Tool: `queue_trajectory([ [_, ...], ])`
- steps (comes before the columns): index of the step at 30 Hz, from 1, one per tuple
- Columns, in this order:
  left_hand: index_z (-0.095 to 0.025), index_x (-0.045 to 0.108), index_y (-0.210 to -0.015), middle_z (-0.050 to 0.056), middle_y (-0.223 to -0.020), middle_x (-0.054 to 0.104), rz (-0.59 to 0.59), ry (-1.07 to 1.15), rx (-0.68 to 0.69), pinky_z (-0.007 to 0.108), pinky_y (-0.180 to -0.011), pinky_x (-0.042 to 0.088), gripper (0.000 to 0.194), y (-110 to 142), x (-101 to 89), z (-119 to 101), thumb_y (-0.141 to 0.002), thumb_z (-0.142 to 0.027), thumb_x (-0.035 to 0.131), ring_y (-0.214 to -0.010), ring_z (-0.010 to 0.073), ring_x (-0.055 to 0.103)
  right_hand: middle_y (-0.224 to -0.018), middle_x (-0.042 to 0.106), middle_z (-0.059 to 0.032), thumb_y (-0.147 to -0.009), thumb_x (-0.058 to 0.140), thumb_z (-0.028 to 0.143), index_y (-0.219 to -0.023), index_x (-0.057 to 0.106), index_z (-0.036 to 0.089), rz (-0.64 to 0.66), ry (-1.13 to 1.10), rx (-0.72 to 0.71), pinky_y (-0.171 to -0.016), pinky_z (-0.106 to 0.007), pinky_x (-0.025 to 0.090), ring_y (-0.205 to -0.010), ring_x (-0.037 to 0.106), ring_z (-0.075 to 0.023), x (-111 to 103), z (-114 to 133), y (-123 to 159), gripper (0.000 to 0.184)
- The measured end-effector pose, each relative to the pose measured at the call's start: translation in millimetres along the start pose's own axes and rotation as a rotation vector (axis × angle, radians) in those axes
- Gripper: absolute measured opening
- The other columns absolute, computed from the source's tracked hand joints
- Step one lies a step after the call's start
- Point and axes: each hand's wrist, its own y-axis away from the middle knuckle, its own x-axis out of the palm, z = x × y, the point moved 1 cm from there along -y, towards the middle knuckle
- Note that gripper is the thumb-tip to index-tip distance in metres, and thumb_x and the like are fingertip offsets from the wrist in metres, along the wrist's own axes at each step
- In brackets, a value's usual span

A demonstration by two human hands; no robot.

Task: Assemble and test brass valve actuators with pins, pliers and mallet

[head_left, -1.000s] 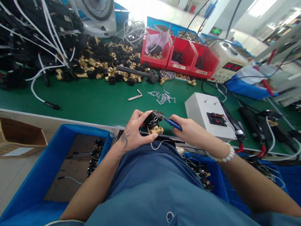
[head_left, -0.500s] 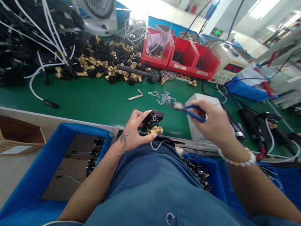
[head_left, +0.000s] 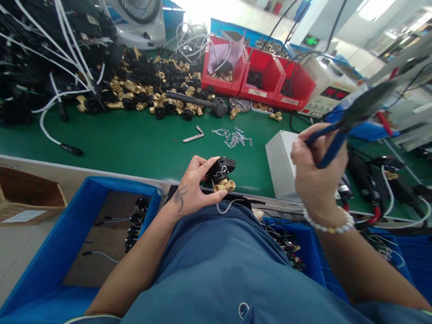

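At the bench's front edge, my left hand (head_left: 197, 184) is closed around a brass valve with a black housing (head_left: 222, 173). A wire clip (head_left: 221, 171) sits across the valve's neck, and a thin white cable hangs below it. My right hand (head_left: 317, 163) is raised over the grey switch box, its fingers wrapped round blue-handled pliers (head_left: 345, 122) whose jaws point up and to the right. Beyond the valve, loose wire clips (head_left: 238, 137) lie in a small heap on the green bench, beside an L-shaped metal piece (head_left: 194, 135).
Brass valves (head_left: 156, 88) are heaped at the back, with a dark hammer (head_left: 199, 102) in front. Red bins (head_left: 257, 80) stand beside a power supply (head_left: 329, 92). The grey switch box (head_left: 281, 164) is at right. Blue crates (head_left: 39, 277) sit below the bench edge.
My right hand has pulled the pliers away from the valve, moving right and up. The pliers have turned from pointing left to pointing up right. My left hand keeps the valve in place.
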Motion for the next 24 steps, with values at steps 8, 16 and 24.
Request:
queue_trajectory([
  [8, -0.019, 0.056, -0.139, 0.006, -0.109, 0.048, 0.003, 0.011, -0.029, 0.038, -0.085, 0.061, 0.073, 1, 0.5, 1, -0.072, -0.036, 0.078, -0.105, 0.0218, 0.055, -0.087, 0.061, -0.0046, -0.092, 0.051, 0.025, -0.103, 0.059, 0.023, 0.066, 0.148, -0.016, -0.066, -0.031, 0.045, -0.072, 0.057, -0.0190, 1, -1, 2, 0.013],
  [16, -0.022, 0.056, -0.139, 0.004, -0.105, 0.049, -0.001, -0.024, 0.020, 0.037, -0.084, 0.061, 0.070, 0, 2.2, -2, -0.073, -0.035, 0.078, -0.101, 0.0209, 0.056, -0.076, 0.061, -0.0014, -0.081, 0.057, 0.019, -0.093, 0.059, 0.020, 0.505, 0.111, 0.016, -0.060, -0.027, 0.042, -0.063, 0.055, -0.0147, 19, -5, 10, 0.012],
  [24, -0.019, 0.060, -0.133, 0.008, -0.111, 0.053, 0.002, -0.104, 0.057, 0.040, -0.086, 0.059, 0.065, -3, 4.5, -3, -0.073, -0.037, 0.078, -0.106, 0.0247, 0.056, -0.094, 0.068, -0.0043, -0.087, 0.063, 0.022, -0.097, 0.061, 0.019, 0.487, -0.175, -0.019, -0.078, -0.030, 0.050, -0.084, 0.063, -0.0177, 39, 25, 0, 0.011],
])
